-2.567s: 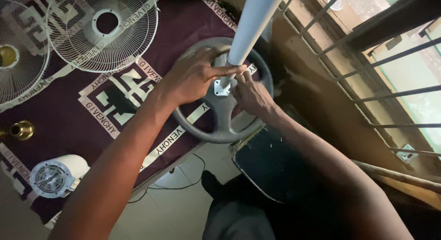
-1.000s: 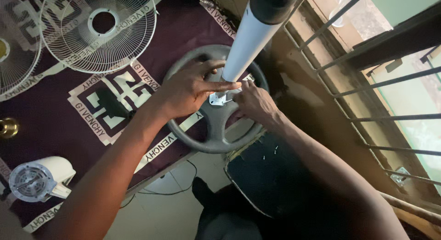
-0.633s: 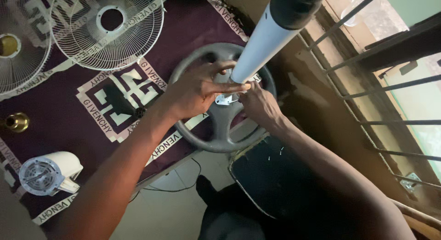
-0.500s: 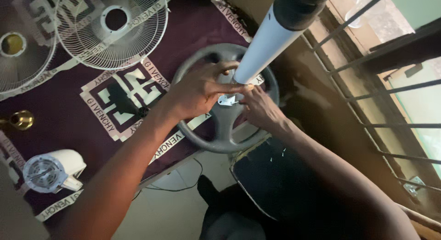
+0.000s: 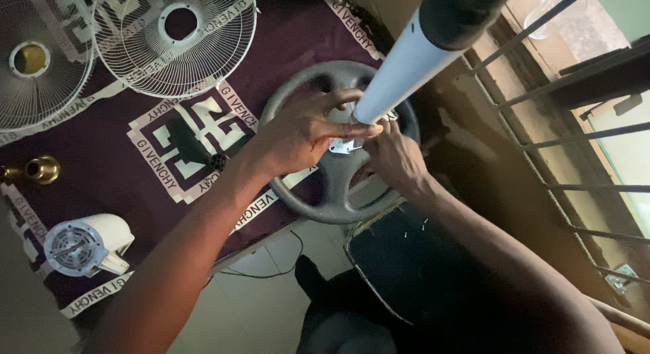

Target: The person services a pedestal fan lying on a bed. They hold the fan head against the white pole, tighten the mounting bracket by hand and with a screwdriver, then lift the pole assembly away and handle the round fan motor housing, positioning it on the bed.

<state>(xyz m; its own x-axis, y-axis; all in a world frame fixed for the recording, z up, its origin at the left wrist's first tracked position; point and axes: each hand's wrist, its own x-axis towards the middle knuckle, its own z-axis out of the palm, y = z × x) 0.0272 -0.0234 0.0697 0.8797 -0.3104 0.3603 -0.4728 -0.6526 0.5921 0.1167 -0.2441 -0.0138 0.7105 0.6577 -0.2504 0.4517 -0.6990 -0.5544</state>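
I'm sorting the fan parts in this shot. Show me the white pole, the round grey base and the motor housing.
white pole (image 5: 399, 73), head view, middle of the white tube.
round grey base (image 5: 318, 208), head view, lower rim of the ring.
motor housing (image 5: 101, 233), head view, white shell on top.

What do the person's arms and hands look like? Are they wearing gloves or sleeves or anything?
No gloves and no sleeves show. Both forearms are bare all the way to the picture's edge. The left hand and the right hand are bare too, with no ring, watch or bracelet that I can see. The light is dim, so tiny things could be missed.
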